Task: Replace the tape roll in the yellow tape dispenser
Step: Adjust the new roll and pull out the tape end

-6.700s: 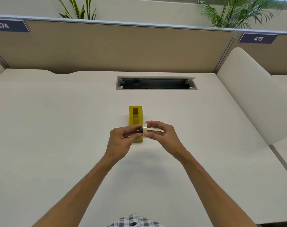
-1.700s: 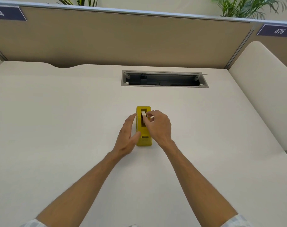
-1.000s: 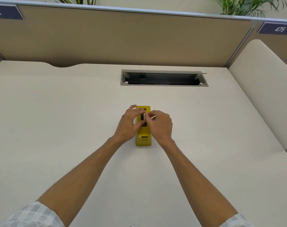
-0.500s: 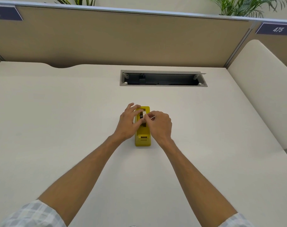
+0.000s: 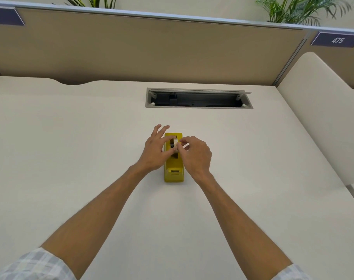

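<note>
The yellow tape dispenser [image 5: 173,172] stands on the cream desk [image 5: 91,158], its cutter end toward me. A pale tape roll [image 5: 175,145] on a dark core sits upright in the dispenser's slot. My left hand [image 5: 154,150] rests against the dispenser's left side, thumb and forefinger on the roll, the other fingers spread. My right hand [image 5: 194,154] pinches the roll's right face from the other side. The lower half of the roll is hidden inside the slot.
A recessed grey cable tray [image 5: 198,98] lies open behind the dispenser. A tan partition [image 5: 152,49] closes the back of the desk. A cream side panel [image 5: 321,110] rises at the right. Plants show above the partition.
Over the last second my left hand's outer fingers have spread and lifted off the dispenser. The roll sits lower in the slot. Earlier, both hands held the roll above the dispenser's near end.
</note>
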Demonstrator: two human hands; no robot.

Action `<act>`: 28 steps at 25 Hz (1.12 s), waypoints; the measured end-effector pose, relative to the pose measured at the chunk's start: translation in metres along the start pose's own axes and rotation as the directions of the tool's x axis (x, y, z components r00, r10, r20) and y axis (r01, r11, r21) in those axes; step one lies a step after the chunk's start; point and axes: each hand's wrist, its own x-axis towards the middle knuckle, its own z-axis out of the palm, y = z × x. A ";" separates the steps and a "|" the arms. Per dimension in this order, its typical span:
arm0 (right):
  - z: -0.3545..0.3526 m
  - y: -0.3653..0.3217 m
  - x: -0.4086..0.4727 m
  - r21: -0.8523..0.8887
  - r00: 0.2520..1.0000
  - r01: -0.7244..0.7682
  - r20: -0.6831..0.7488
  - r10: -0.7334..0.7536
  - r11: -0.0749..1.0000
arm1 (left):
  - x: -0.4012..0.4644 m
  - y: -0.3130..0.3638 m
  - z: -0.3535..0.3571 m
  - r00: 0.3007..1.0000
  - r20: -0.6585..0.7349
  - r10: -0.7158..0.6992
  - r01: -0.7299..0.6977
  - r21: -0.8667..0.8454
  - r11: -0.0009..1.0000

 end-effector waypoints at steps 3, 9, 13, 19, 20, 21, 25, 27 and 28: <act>0.000 0.001 0.003 -0.021 1.000 0.006 0.018 -0.006 1.000 | 0.000 0.002 -0.003 0.999 -0.036 0.011 -0.014 -0.062 0.998; 0.003 0.002 0.004 -0.028 1.000 0.000 0.010 0.000 1.000 | 0.008 0.003 -0.007 0.998 0.034 -0.057 0.055 0.050 0.997; 0.002 0.003 0.005 -0.021 1.000 -0.013 0.003 0.013 1.000 | 0.005 0.003 -0.006 0.999 0.028 -0.029 0.028 0.018 0.999; 0.003 0.004 0.005 -0.035 1.000 -0.017 0.015 0.017 0.999 | 0.002 0.006 -0.006 0.999 -0.004 -0.044 0.044 -0.054 0.998; 0.004 0.003 0.005 -0.039 1.000 -0.015 0.015 0.015 0.999 | 0.003 0.006 -0.005 0.998 0.006 -0.063 0.063 -0.043 0.997; 0.004 0.003 0.005 -0.041 1.000 -0.013 0.015 0.013 0.999 | 0.003 0.006 -0.005 0.996 0.019 -0.084 0.085 -0.030 0.996; 0.004 0.002 0.005 -0.041 1.000 -0.013 0.013 0.013 0.999 | 0.003 0.005 -0.004 0.995 0.028 -0.095 0.096 -0.044 0.994; 0.003 0.002 0.005 -0.036 1.000 -0.018 0.018 0.018 0.999 | 0.001 0.004 -0.004 0.997 0.007 -0.071 0.071 -0.060 0.996; 0.003 0.002 0.006 -0.035 1.000 -0.018 0.022 0.019 0.999 | 0.000 0.004 -0.004 0.998 0.000 -0.063 0.063 -0.070 0.996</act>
